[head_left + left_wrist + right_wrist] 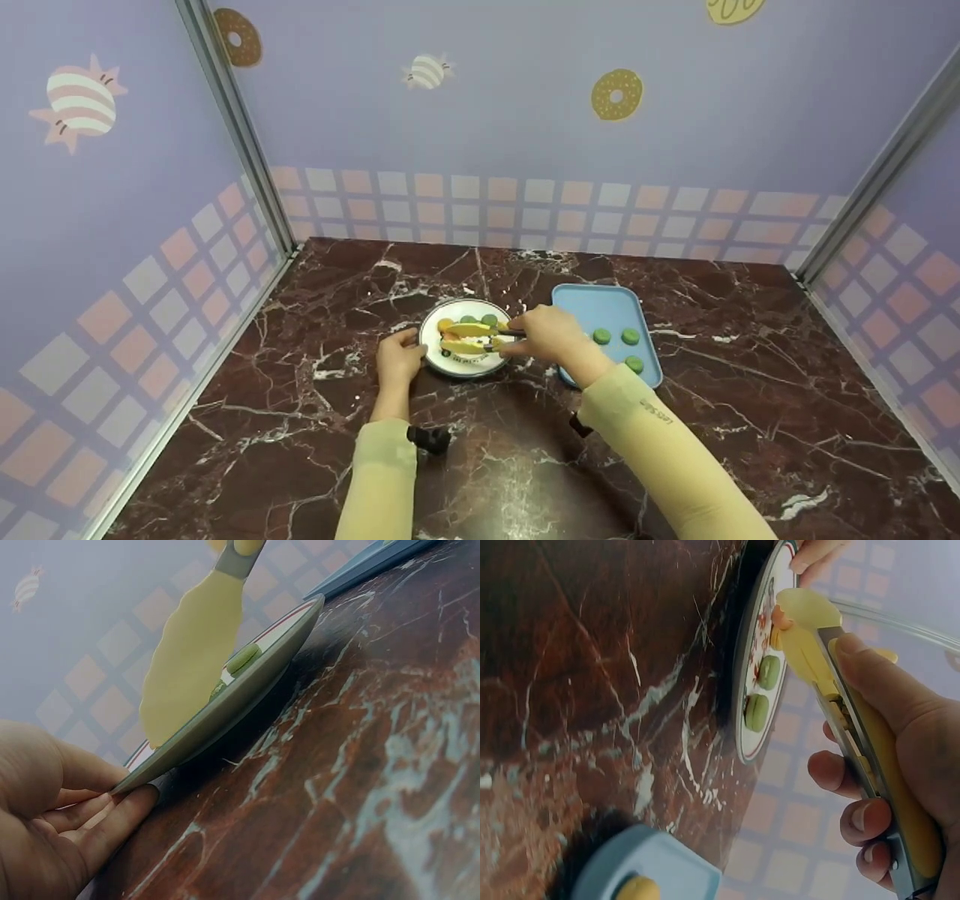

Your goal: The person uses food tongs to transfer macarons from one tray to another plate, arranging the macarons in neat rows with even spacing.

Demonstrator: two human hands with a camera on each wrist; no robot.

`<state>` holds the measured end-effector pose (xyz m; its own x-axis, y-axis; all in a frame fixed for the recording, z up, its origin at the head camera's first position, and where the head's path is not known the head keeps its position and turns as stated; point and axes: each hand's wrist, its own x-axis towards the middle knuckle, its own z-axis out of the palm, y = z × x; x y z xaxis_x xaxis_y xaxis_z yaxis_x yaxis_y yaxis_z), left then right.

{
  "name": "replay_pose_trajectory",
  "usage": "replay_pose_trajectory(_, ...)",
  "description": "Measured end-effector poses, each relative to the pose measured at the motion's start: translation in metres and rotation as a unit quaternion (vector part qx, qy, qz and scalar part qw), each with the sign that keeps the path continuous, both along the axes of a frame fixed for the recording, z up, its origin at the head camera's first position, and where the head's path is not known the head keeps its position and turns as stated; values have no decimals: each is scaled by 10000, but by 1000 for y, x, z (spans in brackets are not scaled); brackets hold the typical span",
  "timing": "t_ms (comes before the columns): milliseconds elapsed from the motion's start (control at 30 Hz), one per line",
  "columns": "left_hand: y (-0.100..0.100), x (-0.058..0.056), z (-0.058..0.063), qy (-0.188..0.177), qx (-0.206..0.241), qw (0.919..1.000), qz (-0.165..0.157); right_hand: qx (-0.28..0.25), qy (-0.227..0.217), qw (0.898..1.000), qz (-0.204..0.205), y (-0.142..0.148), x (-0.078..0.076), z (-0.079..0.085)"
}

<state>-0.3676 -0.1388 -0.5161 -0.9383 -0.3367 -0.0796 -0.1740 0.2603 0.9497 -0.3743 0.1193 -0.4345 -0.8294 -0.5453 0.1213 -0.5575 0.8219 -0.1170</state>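
Observation:
My left hand (399, 361) pinches the left rim of a white round plate (469, 369), thumb above and fingers beneath in the left wrist view. My right hand (551, 334) grips metal tongs with yellow scalloped heads (806, 630). Those heads are over the plate, spread apart, with an orange macaron (776, 637) and a pinkish piece at their tips. Two green macarons (769, 671) sit on the plate at its far side. Another orange macaron (445, 325) shows at the plate's upper left. The tong heads hide part of the plate's middle.
Right of the plate lies a blue tray (592, 296) with several green macarons (630, 336) on it. A yellow piece (637, 889) in the tray shows in the right wrist view. Purple tiled-pattern walls (465, 135) enclose the dark marbled table (300, 435) at the back and sides.

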Motion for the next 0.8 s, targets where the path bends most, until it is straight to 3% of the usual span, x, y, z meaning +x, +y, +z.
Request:
replay_pose_trajectory(233,0,0,1,5,112,9999,-15,-82,-145,9999,-2,-4,0,-3)
replay_pose_trajectory(800,0,-1,0,85,53,9999,1,-203,80,9998,-43,4,5,-8)
